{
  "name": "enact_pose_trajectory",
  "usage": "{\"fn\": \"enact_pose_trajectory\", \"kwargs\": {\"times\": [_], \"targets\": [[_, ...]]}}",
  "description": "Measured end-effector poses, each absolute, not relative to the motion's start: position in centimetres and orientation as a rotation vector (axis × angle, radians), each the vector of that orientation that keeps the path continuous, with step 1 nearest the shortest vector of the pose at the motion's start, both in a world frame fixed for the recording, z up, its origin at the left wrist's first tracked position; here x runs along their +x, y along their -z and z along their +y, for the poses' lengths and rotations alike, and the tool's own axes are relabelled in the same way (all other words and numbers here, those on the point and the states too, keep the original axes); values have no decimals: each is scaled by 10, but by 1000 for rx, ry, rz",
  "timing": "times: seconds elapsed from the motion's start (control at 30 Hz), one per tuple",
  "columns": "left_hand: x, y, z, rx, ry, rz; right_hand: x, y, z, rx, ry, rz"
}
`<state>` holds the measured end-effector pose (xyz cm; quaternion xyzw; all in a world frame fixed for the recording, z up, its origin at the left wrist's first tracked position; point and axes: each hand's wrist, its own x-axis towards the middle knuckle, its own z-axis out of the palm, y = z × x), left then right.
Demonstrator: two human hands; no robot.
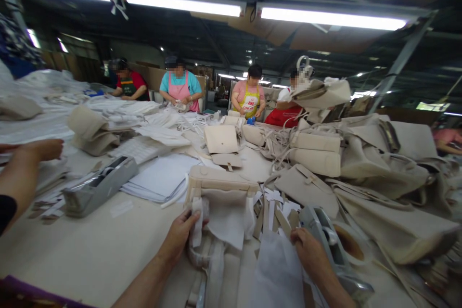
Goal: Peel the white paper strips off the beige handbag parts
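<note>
Pinching a white strip (197, 226) in the left hand (186, 228), right hand (306, 245) apart at the white sheet (276, 274), can't tell if gripping; beige handbag (225, 211) lies on the surface (108, 245) ahead, between both, long edge crosswise, left nearer.

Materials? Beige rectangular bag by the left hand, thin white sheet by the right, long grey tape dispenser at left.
Beige rectangular bag: seemingly leather or faux leather; smooth, matte surface.
Thin white sheet: probably paper or nonwoven; matte, softly creased.
Long grey tape dispenser: likely plastic; uniform colour, slight sheen.
</note>
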<state>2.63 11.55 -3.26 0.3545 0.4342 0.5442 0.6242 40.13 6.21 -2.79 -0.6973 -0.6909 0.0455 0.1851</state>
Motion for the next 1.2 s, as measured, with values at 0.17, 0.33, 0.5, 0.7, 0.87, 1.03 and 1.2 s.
{"fn": "enact_pose_trajectory", "kwargs": {"times": [0.17,0.33,0.5,0.7,0.87,1.03,1.2], "targets": [[27,31,115,793,-1250,1007,393,20,67,-2154,-35,-1907],[28,27,114,786,-1255,1020,381,4,94,-2265,44,-1852],[30,23,112,766,-1263,1050,367,-2,141,-2389,-136,-1783],[30,25,113,756,-1255,1029,358,11,161,-2507,-351,-1674],[29,25,114,751,-1261,1041,362,13,164,-2351,-405,-1583],[28,27,113,780,-1239,1019,374,-19,158,-2049,-277,-1402],[28,27,114,791,-1240,1008,356,-59,129,-1785,-246,-1406]]}}
